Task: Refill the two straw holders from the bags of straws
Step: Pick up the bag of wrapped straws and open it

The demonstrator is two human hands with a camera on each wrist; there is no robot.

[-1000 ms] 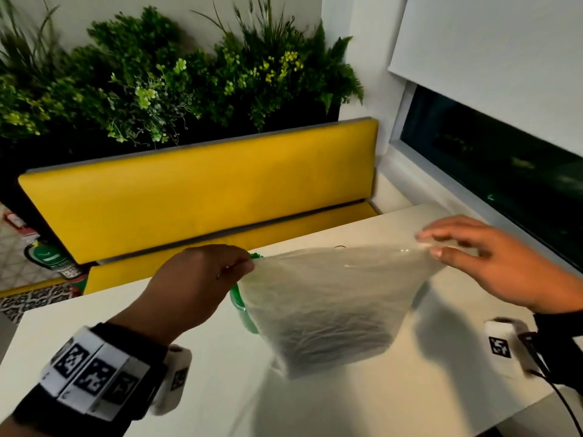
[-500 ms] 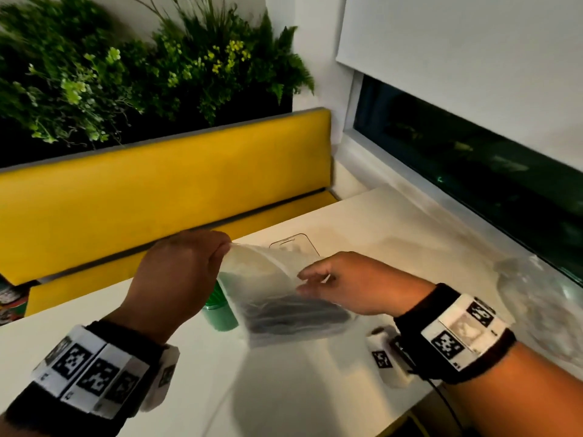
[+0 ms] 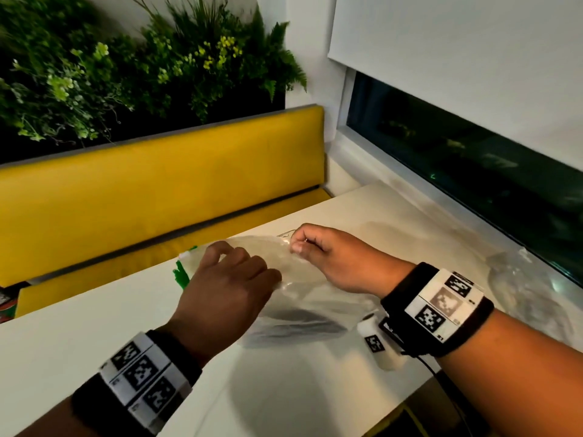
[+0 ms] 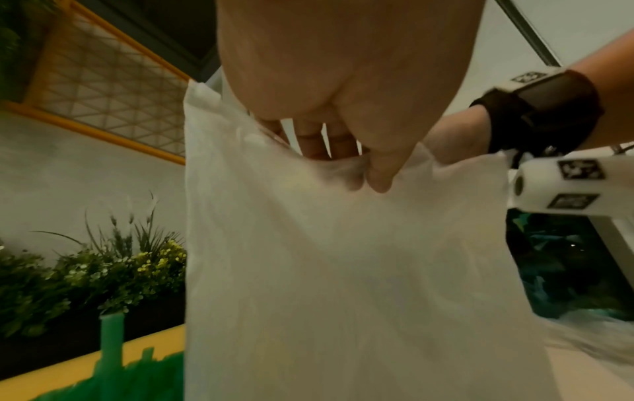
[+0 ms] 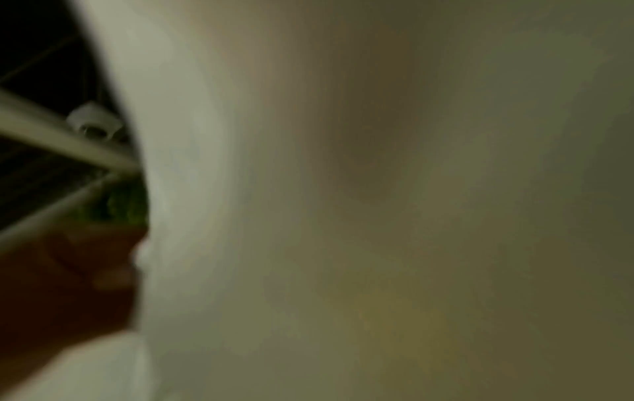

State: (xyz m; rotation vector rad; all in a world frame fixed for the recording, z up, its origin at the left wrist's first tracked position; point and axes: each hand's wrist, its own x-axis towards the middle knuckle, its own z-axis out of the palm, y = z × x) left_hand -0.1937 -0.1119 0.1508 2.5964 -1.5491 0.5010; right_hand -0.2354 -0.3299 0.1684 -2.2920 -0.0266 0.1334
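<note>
A translucent plastic bag (image 3: 303,313) with dark straws lying in its bottom hangs just over the white table (image 3: 79,357). My left hand (image 3: 239,263) grips the bag's top edge from the left, and in the left wrist view its thumb and fingers (image 4: 375,176) pinch the film of the bag (image 4: 343,271). My right hand (image 3: 295,244) pinches the same top edge close beside it. A green straw holder (image 3: 181,275) with green straws (image 4: 113,360) stands behind the bag, mostly hidden. The right wrist view is a blur of bag film (image 5: 343,217).
A second clear plastic bag (image 3: 530,291) lies on the table at the right, beside the dark window (image 3: 473,171). A yellow bench (image 3: 157,197) with plants (image 3: 126,74) above it runs along the table's far side. The table's near edge is at the lower right.
My right hand left the bag's far right corner and came in to pinch the top edge beside my left hand. The bag has dropped lower, and my left hand now reaches over its top.
</note>
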